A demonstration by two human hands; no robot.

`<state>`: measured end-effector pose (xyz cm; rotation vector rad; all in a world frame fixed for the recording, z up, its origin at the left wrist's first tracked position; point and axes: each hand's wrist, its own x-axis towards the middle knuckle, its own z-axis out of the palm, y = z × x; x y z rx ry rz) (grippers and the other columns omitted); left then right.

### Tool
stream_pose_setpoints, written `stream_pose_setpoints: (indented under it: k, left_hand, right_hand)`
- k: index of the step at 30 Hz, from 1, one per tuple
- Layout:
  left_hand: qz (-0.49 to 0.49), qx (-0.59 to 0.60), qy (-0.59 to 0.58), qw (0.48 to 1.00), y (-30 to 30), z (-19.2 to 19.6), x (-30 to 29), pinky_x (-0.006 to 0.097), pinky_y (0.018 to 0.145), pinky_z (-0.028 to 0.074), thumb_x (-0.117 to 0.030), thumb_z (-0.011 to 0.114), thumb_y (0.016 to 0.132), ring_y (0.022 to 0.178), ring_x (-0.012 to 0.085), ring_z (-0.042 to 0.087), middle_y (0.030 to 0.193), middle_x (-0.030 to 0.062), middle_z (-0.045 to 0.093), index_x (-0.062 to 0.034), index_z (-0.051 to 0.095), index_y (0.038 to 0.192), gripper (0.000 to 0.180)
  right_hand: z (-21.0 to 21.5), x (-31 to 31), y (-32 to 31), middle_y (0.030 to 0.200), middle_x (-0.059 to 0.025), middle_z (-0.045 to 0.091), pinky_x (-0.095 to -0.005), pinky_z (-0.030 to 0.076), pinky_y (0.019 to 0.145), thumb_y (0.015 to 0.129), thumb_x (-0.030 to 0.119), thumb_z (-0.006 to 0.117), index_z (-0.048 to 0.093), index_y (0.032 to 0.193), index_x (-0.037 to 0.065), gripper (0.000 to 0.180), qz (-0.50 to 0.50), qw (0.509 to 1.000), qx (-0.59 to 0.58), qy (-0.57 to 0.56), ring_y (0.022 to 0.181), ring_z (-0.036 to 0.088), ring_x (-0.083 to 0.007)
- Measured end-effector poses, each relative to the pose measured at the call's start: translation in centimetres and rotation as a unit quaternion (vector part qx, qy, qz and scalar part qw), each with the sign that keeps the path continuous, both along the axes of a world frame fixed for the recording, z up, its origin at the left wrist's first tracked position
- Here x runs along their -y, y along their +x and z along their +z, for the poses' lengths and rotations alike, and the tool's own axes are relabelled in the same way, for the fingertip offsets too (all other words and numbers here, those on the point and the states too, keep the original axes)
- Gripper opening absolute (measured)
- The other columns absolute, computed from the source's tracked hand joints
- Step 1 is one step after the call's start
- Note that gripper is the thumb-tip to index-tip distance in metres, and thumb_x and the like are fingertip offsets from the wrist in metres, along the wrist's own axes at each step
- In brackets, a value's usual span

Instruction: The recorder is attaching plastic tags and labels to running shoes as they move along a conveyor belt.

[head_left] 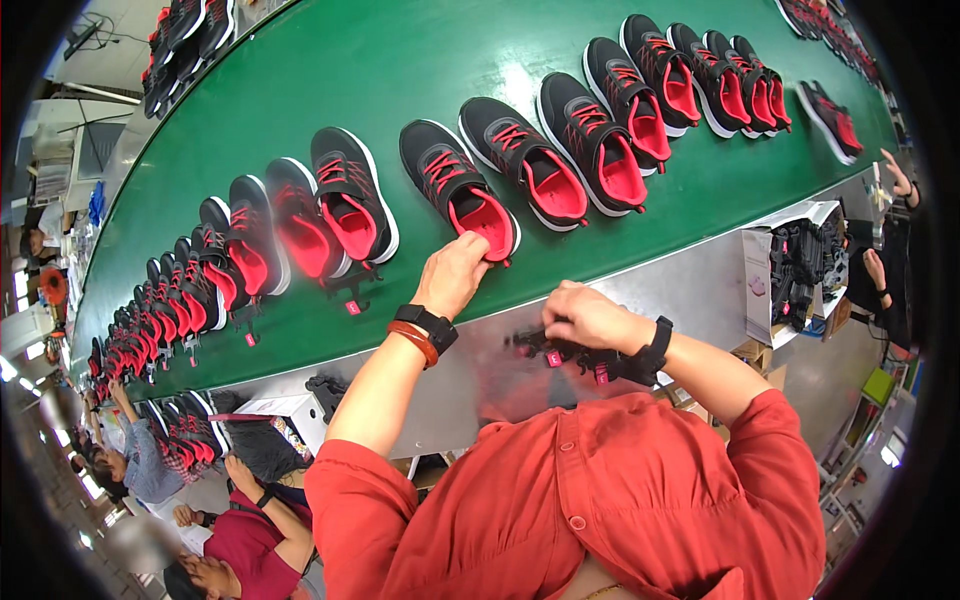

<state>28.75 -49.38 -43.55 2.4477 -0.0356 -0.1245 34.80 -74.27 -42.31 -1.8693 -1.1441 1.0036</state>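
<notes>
My left hand (455, 275) pinches the heel of a black sneaker (440, 172) with red laces and a red lining, lying on the green belt (400, 330). Its thumb and fingers close over the back rim. My right hand (592, 318) is curled, palm down, over a cluster of black plastic shoe hangers (575, 356) with small pink tags, on the metal ledge in front of me. Its fingertips are hidden, so I cannot make out what they grip. Just right of the held shoe stand two more sneakers, one (525, 165) close beside it.
A long row of matching sneakers (345, 190) runs left, several with tagged hangers at their heels. More shoes (720, 80) stand to the right. A carton of black hangers (800, 265) is below the belt's edge at right. Co-workers (255, 530) sit at left, another at right.
</notes>
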Motion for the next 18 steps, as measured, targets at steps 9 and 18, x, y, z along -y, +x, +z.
stream_pose_setpoints:
  k: [9, 18]
  left_hand:
    - [0.03, 0.014, 0.007, 0.999, -0.1, -0.3, 0.3, 0.044, 0.072, 0.049, -0.003, 0.068, 0.075, 0.088, 0.0338, 0.059, 0.091, 0.0112, 0.056, -0.005, 0.053, 0.091, 0.022]
    - [0.019, 0.035, 0.111, 0.993, -1.1, -0.4, 0.8, 0.043, 0.071, 0.052, -0.007, 0.063, 0.081, 0.089, 0.0319, 0.062, 0.109, 0.0097, 0.058, -0.0105, 0.057, 0.114, 0.034]
  right_hand:
    - [0.5, -1.4, -0.2, 0.08, -0.0068, 0.063, -0.0239, 0.051, 0.056, 0.098, 0.007, 0.045, 0.037, 0.141, 0.007, 0.043, -0.281, 0.88, -0.384, -0.007, 0.062, 0.06, -0.0101]
    - [0.8, -2.9, 2.2, 0.06, 0.0007, 0.052, -0.023, 0.035, 0.043, 0.099, 0.021, 0.052, 0.054, 0.131, 0.009, 0.034, -0.185, 0.875, -0.442, -0.076, 0.048, 0.043, -0.0047]
